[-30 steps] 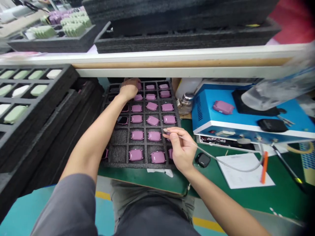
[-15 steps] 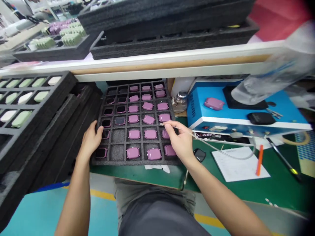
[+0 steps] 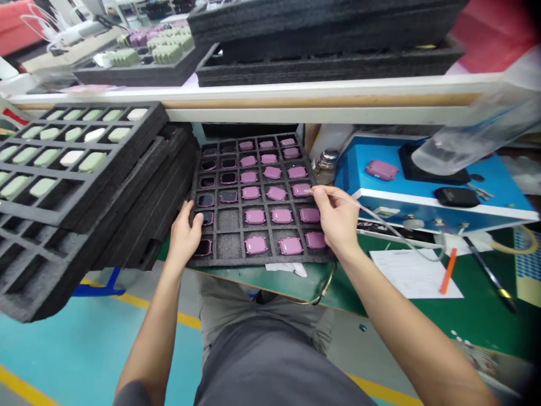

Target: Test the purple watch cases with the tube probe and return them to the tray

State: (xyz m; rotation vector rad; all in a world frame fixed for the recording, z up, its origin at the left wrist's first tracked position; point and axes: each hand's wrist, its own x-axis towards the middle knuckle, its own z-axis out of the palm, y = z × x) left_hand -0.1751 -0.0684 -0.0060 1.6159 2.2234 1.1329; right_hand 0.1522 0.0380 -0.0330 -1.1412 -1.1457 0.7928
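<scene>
A black foam tray [image 3: 262,260] holds rows of pink watch-like devices. Those on the right lie pink back up, such as one [image 3: 256,216], while those in the left columns show dark screens, such as one [image 3: 205,200]. My left hand [image 3: 183,239] rests open at the tray's lower left edge, its fingertips by a dark-screened device. My right hand [image 3: 336,220] pinches a thin metal probe [image 3: 333,194] on a cable, its tip beside a pink device [image 3: 301,189].
A stack of foam trays with pale green items [image 3: 71,152] stands left. On the right are a blue machine [image 3: 422,192] carrying a pink device [image 3: 382,170], a glass jar [image 3: 327,166], a paper sheet [image 3: 412,273] and an orange marker [image 3: 448,270].
My left hand has moved from the tray's top row down to its lower left edge. My right hand has carried the probe up the tray, and the view has shifted.
</scene>
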